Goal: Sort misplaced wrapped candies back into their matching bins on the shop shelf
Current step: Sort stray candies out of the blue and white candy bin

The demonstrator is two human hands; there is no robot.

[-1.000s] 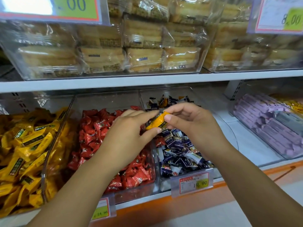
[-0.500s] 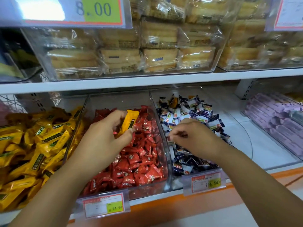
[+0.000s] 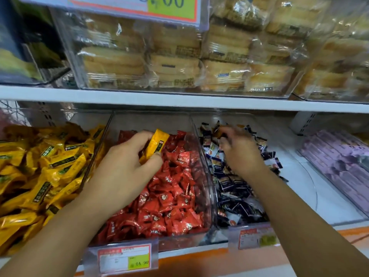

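Reaching farther back than half a second ago, the person's right hand point(image 3: 241, 154) now works among the dark blue candies point(image 3: 235, 188) near the rear of their clear bin. The hand is blurred, its fingers bent down into the pile, and whether they hold anything cannot be told. The left hand point(image 3: 121, 172) remains above the red candies point(image 3: 173, 196), pinching one yellow candy point(image 3: 154, 145) between thumb and fingers, its wrapper tilted up and away. That candy hangs over the middle bin point(image 3: 179, 241), just right of the heap of matching yellow candies point(image 3: 50, 172) in the neighbouring bin to the left.

All three bins sit side by side on a white shop shelf point(image 3: 299, 176) with an orange front strip point(image 3: 199, 256). A price tag point(image 3: 123, 256) is clipped below the red candies, and a second tag point(image 3: 257, 235), blurred, stands below the dark blue ones. Purple packets point(image 3: 339, 162) lie in another clear bin at far right. On the upper shelf board point(image 3: 159, 98), clear boxes hold stacked wrapped cakes point(image 3: 173, 70).
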